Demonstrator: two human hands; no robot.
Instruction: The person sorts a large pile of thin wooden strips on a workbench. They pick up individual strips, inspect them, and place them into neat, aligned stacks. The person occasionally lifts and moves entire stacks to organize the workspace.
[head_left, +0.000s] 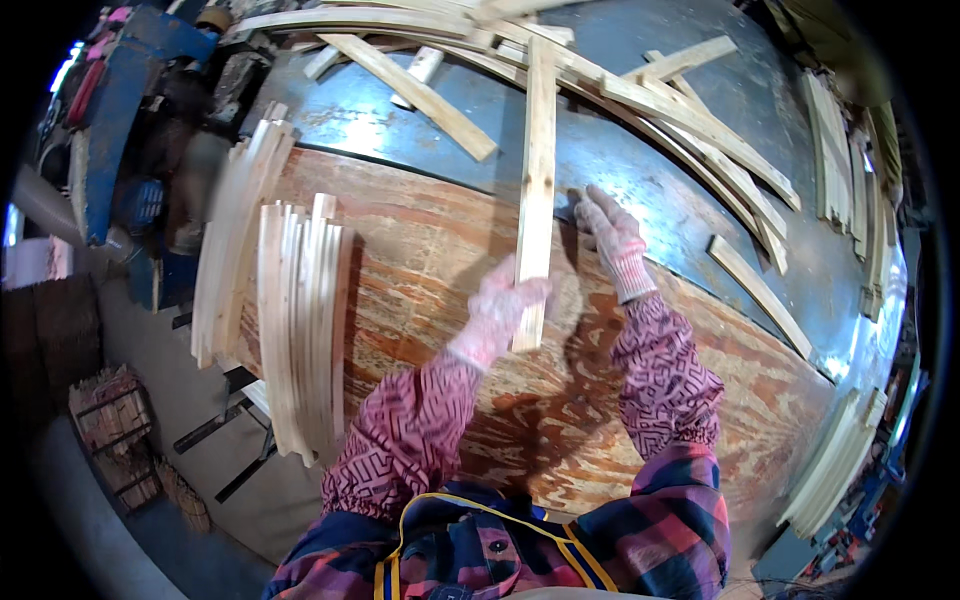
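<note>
My left hand (497, 310), in a pale work glove, grips the near end of a flat wooden strip (538, 160). The strip points away from me, and its far end reaches over the pile of loose wooden strips (690, 125). To the right of it, my gloved right hand (613, 235) is apart from the strip, fingers stretched forward and slightly blurred. It is over the seam where the worn plywood board (420, 240) meets the blue-grey metal tabletop (640, 225). Nothing shows in its fingers.
Upright-looking bundles of strips (300, 320) are stacked at the board's left edge. A single strip (760, 295) lies at the right, with another stack (835, 465) beyond the board's right edge. Blue machinery (125, 110) stands far left; bundled wood pieces (112, 410) are on the floor.
</note>
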